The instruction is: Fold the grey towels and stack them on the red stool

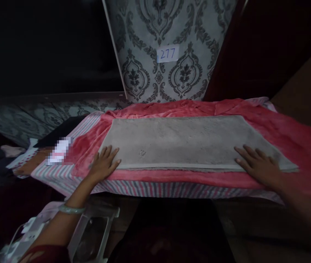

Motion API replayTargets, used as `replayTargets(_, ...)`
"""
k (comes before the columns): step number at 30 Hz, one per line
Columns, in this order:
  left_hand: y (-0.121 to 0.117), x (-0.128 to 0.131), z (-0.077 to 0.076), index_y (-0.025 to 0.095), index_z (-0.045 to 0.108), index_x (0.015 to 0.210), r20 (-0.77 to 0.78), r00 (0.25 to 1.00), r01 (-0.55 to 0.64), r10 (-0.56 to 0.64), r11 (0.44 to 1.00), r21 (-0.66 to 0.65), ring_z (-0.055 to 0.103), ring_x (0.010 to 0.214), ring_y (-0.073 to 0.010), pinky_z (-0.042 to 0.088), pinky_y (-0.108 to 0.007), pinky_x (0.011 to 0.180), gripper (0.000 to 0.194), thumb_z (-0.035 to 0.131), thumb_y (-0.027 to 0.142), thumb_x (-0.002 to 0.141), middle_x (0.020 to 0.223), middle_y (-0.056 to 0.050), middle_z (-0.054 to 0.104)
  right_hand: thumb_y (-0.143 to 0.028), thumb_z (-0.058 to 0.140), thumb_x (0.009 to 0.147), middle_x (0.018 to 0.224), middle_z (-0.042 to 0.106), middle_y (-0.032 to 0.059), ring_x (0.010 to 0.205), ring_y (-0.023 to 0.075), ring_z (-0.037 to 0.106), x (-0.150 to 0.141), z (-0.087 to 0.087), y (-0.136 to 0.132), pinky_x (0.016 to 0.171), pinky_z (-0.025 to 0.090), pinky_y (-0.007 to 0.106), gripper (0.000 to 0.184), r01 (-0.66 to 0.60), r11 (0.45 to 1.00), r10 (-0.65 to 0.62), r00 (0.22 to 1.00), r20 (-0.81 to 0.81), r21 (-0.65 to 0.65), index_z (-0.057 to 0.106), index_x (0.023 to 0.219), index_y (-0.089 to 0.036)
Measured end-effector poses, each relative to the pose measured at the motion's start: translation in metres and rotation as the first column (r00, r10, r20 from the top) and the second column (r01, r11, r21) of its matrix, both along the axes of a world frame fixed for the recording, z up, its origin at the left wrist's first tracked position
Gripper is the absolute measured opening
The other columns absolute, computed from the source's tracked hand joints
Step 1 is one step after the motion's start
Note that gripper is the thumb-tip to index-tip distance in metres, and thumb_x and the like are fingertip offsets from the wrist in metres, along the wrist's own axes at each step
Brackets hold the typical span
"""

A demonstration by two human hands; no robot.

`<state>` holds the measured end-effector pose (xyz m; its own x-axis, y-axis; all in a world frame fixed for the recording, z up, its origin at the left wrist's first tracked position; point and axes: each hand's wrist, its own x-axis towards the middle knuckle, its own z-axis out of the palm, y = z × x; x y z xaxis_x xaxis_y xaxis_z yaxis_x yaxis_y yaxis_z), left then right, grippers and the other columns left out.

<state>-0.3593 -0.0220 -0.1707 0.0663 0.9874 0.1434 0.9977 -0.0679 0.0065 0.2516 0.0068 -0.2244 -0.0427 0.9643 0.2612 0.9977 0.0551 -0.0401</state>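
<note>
A grey towel point(177, 142), folded into a long flat strip, lies across a red plush blanket point(284, 128). It has a pale hem along the near edge and a small embroidered mark toward the left. My left hand point(104, 164) rests with fingers spread on the towel's near left corner. On the near right part of the towel lies my right hand point(256, 164), its fingers stretched out and apart. Neither hand grips anything. Under the blanket, a striped pink, grey and white cloth point(161, 189) hangs over the front edge.
A large dark screen point(48, 47) stands behind at the left. The patterned wall carries a paper marked 277 point(168, 53). Below left are a clear plastic stool point(100, 223) and a white power strip point(31, 232) with cables. A dark red panel point(259, 47) rises behind at right.
</note>
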Motion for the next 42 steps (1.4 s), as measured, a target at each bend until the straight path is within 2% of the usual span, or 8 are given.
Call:
replayTargets(5, 0.001, -0.009, -0.012, 0.02, 0.042, 0.153, -0.083, 0.991, -0.109, 0.104, 0.992, -0.06, 0.028, 0.149, -0.0388, 0.032, -0.064, 0.111, 0.066, 0.034, 0.052, 0.096, 0.161, -0.018, 0.033, -0.055, 0.029, 0.098, 0.16, 0.036, 0.0064, 0.144, 0.0369, 0.035, 0.011, -0.012, -0.015, 0.111, 0.037, 0.058, 0.064, 0.138, 0.988, -0.134, 0.989, 0.055, -0.066, 0.037, 0.156, -0.027)
replayTargets(9, 0.031, 0.001, 0.007, 0.018, 0.064, 0.133, -0.079, 0.996, -0.037, 0.035, 0.999, -0.016, 0.055, 0.129, -0.0395, 0.037, -0.065, 0.106, 0.061, 0.032, 0.054, 0.095, 0.138, -0.018, 0.061, -0.05, 0.027, 0.101, 0.146, 0.054, 0.0103, 0.133, 0.0304, 0.05, 0.001, 0.015, -0.003, 0.111, 0.039, 0.05, 0.057, 0.142, 0.984, -0.138, 0.99, 0.043, -0.11, 0.056, 0.141, -0.022)
replayTargets(14, 0.097, 0.091, 0.032, 0.02, 0.053, 0.144, -0.071, 0.961, 0.27, -0.267, 0.963, 0.024, 0.043, 0.142, -0.0338, 0.031, -0.057, 0.115, 0.06, 0.036, 0.05, 0.095, 0.15, -0.016, 0.051, -0.044, 0.03, 0.103, 0.158, 0.038, 0.0105, 0.146, 0.0309, 0.032, -0.034, 0.057, 0.038, 0.116, 0.028, 0.053, 0.055, 0.216, 0.971, -0.215, 0.976, 0.019, -0.098, 0.045, 0.15, -0.022)
replayTargets(19, 0.127, 0.156, 0.012, 0.025, 0.042, 0.153, -0.07, 0.948, 0.311, -0.311, 0.95, -0.016, 0.03, 0.148, -0.0409, 0.026, -0.067, 0.113, 0.063, 0.039, 0.049, 0.094, 0.161, -0.012, 0.036, -0.059, 0.028, 0.101, 0.166, 0.022, 0.0049, 0.15, 0.0348, 0.021, -0.023, 0.043, 0.049, 0.117, 0.022, 0.059, 0.064, 0.332, 0.916, -0.344, 0.939, -0.014, -0.226, 0.03, 0.158, -0.03)
replayTargets(24, 0.129, 0.151, -0.012, 0.025, 0.036, 0.156, -0.093, 0.948, 0.306, -0.304, 0.952, 0.007, 0.023, 0.15, -0.0401, 0.024, -0.066, 0.114, 0.065, 0.034, 0.049, 0.096, 0.164, -0.009, 0.029, -0.061, 0.031, 0.1, 0.163, 0.027, 0.0113, 0.148, 0.0351, 0.026, 0.011, 0.025, 0.03, 0.116, 0.027, 0.054, 0.067, 0.44, 0.875, -0.451, 0.892, -0.013, -0.201, 0.033, 0.157, -0.026)
replayTargets(29, 0.132, 0.148, -0.016, 0.027, 0.039, 0.154, -0.105, 0.948, 0.307, -0.301, 0.951, 0.042, 0.026, 0.15, -0.0395, 0.025, -0.066, 0.114, 0.064, 0.038, 0.05, 0.094, 0.162, -0.008, 0.032, -0.049, 0.036, 0.101, 0.135, 0.059, 0.0199, 0.127, 0.0325, 0.054, 0.031, 0.043, 0.04, 0.101, 0.044, 0.045, 0.057, 0.513, 0.84, -0.528, 0.848, -0.047, -0.176, 0.052, 0.142, -0.014)
replayTargets(34, 0.131, 0.15, -0.017, 0.028, 0.041, 0.153, -0.083, 0.95, 0.307, -0.302, 0.95, 0.055, 0.026, 0.149, -0.0394, 0.025, -0.065, 0.115, 0.064, 0.04, 0.05, 0.094, 0.162, -0.008, 0.033, -0.044, 0.032, 0.101, 0.122, 0.067, 0.0204, 0.111, 0.0299, 0.065, 0.044, 0.06, 0.066, 0.087, 0.051, 0.038, 0.053, 0.534, 0.801, -0.577, 0.809, -0.111, -0.27, 0.063, 0.13, -0.012)
replayTargets(42, 0.123, 0.152, -0.011, 0.027, 0.037, 0.155, -0.077, 0.954, 0.291, -0.289, 0.957, 0.01, 0.025, 0.15, -0.0393, 0.024, -0.063, 0.116, 0.065, 0.039, 0.051, 0.095, 0.164, -0.006, 0.028, -0.042, 0.034, 0.102, 0.105, 0.071, 0.0208, 0.097, 0.0289, 0.07, 0.063, 0.03, 0.062, 0.076, 0.053, 0.036, 0.046, 0.513, 0.844, -0.528, 0.845, -0.078, -0.16, 0.067, 0.116, -0.012)
